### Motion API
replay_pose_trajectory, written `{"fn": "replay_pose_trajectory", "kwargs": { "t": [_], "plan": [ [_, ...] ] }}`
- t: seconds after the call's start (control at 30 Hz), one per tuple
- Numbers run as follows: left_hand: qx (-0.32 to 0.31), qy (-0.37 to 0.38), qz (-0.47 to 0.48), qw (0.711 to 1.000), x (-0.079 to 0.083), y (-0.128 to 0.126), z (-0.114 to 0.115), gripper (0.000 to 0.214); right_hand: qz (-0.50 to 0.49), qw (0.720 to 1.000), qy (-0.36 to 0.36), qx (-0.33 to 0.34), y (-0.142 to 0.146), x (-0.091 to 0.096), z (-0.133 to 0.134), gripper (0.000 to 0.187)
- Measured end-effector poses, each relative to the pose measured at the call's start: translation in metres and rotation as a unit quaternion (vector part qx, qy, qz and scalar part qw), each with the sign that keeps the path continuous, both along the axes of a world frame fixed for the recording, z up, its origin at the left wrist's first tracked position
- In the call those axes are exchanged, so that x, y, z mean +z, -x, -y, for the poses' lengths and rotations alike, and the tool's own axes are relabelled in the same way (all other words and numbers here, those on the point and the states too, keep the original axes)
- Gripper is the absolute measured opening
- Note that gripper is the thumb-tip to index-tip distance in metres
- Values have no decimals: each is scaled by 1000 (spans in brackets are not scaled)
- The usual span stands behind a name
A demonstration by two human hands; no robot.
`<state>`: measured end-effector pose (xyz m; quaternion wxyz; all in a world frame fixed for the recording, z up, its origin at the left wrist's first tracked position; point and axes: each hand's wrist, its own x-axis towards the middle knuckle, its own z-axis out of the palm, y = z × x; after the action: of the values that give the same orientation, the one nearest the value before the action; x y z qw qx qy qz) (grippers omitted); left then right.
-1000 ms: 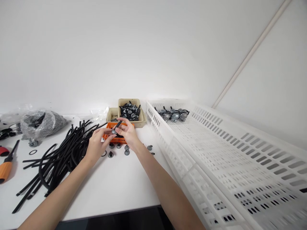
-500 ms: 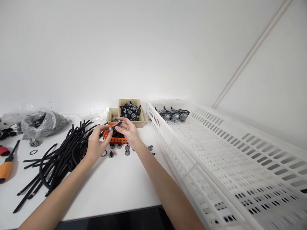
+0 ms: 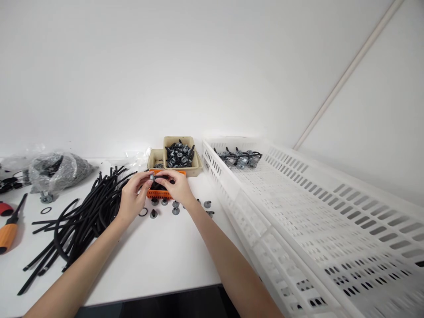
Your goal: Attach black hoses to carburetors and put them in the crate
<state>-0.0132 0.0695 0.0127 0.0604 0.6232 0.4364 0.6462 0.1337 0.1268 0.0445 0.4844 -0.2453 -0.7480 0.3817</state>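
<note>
My left hand (image 3: pixel 133 197) pinches the grey end of a small fitting (image 3: pixel 152 177) between thumb and fingers. On the other side, my right hand (image 3: pixel 178 188) grips the black rubber stem of that same piece, its fingers hiding much of it. Both hands hover over an orange basket (image 3: pixel 162 194) with black parts inside. Just in front of the basket, several grey round fittings with black tops (image 3: pixel 176 211) stand on the white table. A black ring (image 3: pixel 142 212) lies beside my left wrist.
Left are black rubber hoses (image 3: pixel 99 207), a bubble-wrap bag (image 3: pixel 61 172) and an orange-handled screwdriver (image 3: pixel 8 234). Behind stands a beige tray (image 3: pixel 180 140) of grey-and-black fittings. A large white perforated crate (image 3: pixel 298 212) fills the right, holding several metal assemblies (image 3: pixel 241 159) at its far end.
The black stem has swung from slanting upward to nearly level. My right hand has dropped slightly, its fingers now closed around the stem. My left hand keeps the grey end.
</note>
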Motion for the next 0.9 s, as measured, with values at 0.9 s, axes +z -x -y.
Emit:
{"fn": "replay_pose_trajectory", "kwargs": {
  "t": [0.9],
  "plan": [
    [44,-43,-110,992,5,1,2,24,16,989,119,84,2,2,2,49]
  ]
}}
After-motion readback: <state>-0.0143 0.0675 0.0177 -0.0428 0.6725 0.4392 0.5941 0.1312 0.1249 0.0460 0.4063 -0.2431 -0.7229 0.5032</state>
